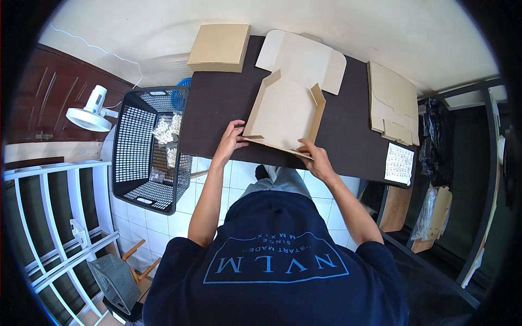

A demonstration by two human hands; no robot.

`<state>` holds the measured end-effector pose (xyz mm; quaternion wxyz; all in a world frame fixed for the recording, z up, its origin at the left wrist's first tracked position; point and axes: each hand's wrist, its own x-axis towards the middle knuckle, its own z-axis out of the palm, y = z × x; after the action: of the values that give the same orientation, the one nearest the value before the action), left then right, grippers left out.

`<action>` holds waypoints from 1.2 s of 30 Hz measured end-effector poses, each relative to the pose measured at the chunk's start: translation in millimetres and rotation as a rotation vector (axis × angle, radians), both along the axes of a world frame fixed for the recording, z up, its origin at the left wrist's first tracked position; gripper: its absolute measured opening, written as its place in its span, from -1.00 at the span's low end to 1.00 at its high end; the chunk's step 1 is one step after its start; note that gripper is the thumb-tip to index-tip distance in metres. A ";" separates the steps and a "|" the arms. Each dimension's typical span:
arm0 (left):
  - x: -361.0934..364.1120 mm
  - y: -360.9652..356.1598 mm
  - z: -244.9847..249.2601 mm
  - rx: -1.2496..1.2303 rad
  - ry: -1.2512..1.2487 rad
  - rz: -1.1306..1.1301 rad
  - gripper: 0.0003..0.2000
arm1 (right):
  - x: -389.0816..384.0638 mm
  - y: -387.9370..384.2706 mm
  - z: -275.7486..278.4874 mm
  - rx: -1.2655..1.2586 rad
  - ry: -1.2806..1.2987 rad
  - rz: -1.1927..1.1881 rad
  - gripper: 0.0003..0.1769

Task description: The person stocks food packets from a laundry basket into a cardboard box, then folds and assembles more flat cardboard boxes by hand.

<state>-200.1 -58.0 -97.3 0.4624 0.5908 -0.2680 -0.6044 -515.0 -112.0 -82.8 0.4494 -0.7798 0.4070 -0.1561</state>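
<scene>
A partly folded brown cardboard box (285, 114) lies on the dark table in front of me. Its side walls stand up, its corner flaps bend inward, and its lid panel (304, 51) is spread flat toward the wall. My left hand (231, 142) cups the near left corner, fingers along the outside and thumb by the front edge. At the right end of the front wall, my right hand (315, 157) grips the cardboard with fingers over its edge. Parts of both hands' fingertips are hidden by the cardboard.
A closed cardboard box (220, 46) sits at the table's back left. Flat cardboard blanks (394, 100) and a printed sheet (399, 163) lie on the right. A black plastic basket (142, 149) holding small bagged items stands left, near a white fan (92, 114).
</scene>
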 end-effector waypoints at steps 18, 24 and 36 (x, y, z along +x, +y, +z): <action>-41.9 4.5 10.7 -0.348 -0.931 -0.299 -0.38 | 38.2 34.1 0.8 -0.640 0.329 -0.106 -0.60; -43.9 -8.1 24.0 -0.333 -1.021 -0.387 -0.39 | 42.3 16.9 10.0 -0.600 0.319 0.003 -0.77; -51.2 -19.2 3.8 -0.199 -1.266 -0.706 -0.82 | 43.2 4.3 8.5 -0.236 0.344 0.089 -0.82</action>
<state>-251.3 -77.1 -93.5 0.0479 0.6607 -0.7120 -0.2329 -471.9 -107.6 -74.3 0.2853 -0.8595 0.4214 -0.0474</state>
